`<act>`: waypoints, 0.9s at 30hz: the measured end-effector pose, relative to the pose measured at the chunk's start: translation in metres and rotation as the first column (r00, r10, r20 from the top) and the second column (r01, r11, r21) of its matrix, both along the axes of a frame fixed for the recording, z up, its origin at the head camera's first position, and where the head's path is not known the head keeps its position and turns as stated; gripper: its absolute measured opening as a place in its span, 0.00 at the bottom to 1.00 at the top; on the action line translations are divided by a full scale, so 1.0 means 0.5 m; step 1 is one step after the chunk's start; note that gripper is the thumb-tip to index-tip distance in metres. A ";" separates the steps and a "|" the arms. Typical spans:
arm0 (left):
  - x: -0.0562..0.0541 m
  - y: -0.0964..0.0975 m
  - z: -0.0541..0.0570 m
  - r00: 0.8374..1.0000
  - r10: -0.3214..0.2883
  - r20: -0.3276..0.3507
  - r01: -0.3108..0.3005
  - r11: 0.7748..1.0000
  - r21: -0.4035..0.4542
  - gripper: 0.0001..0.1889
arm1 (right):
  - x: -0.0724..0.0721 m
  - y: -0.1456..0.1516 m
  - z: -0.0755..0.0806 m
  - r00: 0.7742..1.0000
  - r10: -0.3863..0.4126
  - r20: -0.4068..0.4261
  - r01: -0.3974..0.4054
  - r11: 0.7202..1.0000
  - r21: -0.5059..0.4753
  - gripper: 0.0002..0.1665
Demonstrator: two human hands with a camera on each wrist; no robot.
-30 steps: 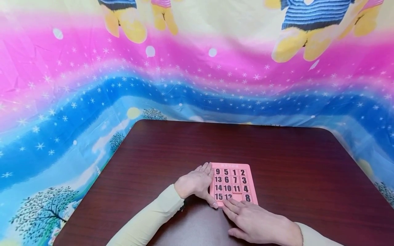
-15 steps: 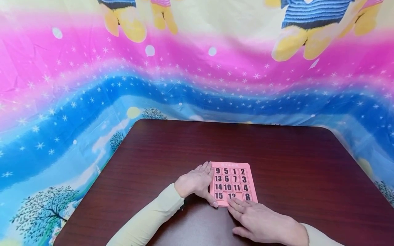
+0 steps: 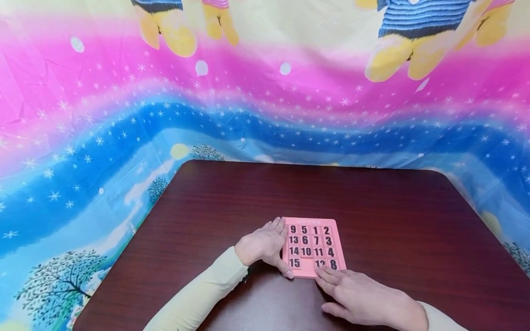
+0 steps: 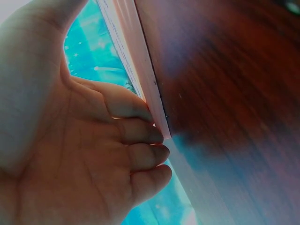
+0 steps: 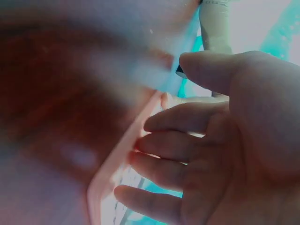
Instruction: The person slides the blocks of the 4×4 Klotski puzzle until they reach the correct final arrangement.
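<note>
A pink number sliding puzzle (image 3: 306,273) lies flat on the table, its black-numbered tiles facing up. My left hand (image 3: 265,243) rests along the puzzle's left edge, fingers extended at the upper left and thumb by the lower left corner. In the left wrist view, the fingertips meet the puzzle's side (image 4: 151,79). My right hand (image 3: 364,294) has its fingertips on the 12 tile (image 3: 319,263) in the bottom row, partly covering it. A gap in that row lies between the 15 tile (image 3: 294,263) and the 12. The right wrist view shows the right fingers stretched over the puzzle's edge (image 5: 123,136).
The dark brown wooden table (image 3: 232,197) extends around the puzzle on all sides. Behind it hangs a colourful printed cloth (image 3: 256,105), which also runs down past the table's left and right edges.
The 12 tile has slid right, from beside the 15 to beside the 8, so the gap is now left of it. My right hand moved right with it; the left hand stayed put.
</note>
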State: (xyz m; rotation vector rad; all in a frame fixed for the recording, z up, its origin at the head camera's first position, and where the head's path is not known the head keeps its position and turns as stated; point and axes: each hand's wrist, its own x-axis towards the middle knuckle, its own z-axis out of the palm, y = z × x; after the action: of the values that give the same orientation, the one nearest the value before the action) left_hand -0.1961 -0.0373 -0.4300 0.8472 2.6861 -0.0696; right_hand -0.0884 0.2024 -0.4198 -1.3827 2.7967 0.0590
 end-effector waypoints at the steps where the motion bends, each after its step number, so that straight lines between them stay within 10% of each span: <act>1: 0.000 0.000 0.000 1.000 0.000 0.001 0.000 1.000 -0.001 0.71 | -0.002 -0.002 0.001 1.000 0.013 -0.020 -0.013 1.000 -0.001 0.35; 27: 0.002 0.002 0.001 1.000 0.007 -0.007 -0.008 1.000 -0.025 0.71 | -0.035 -0.055 -0.010 0.998 0.055 -0.038 -0.054 0.998 0.038 0.34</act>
State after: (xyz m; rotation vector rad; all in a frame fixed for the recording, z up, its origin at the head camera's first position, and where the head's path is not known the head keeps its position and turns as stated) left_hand -0.1949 -0.0363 -0.4293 0.8306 2.6887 -0.1047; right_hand -0.1058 0.1749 -0.4246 -1.4656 2.7738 0.1397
